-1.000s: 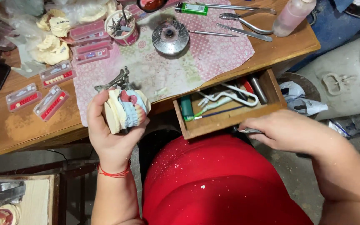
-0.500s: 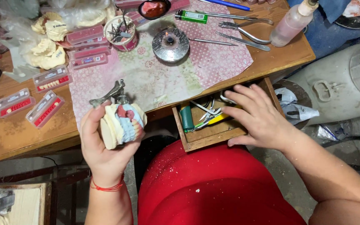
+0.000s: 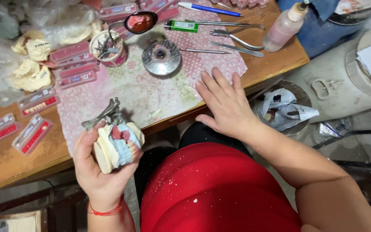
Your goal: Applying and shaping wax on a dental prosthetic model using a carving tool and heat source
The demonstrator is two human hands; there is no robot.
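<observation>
Left hand (image 3: 97, 172) grips what looks like a dental cast (image 3: 117, 145); right hand (image 3: 225, 103) flat.

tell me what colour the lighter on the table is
Green, with a white label; the lighter lies near the table's far edge, clearest in the head view.

We see a dental model (image 3: 117, 144) of cream plaster jaws mounted on a small grey metal hinge frame, with pink wax gums, a row of teeth and a pale blue patch, held tilted just off the table's near edge.
</observation>
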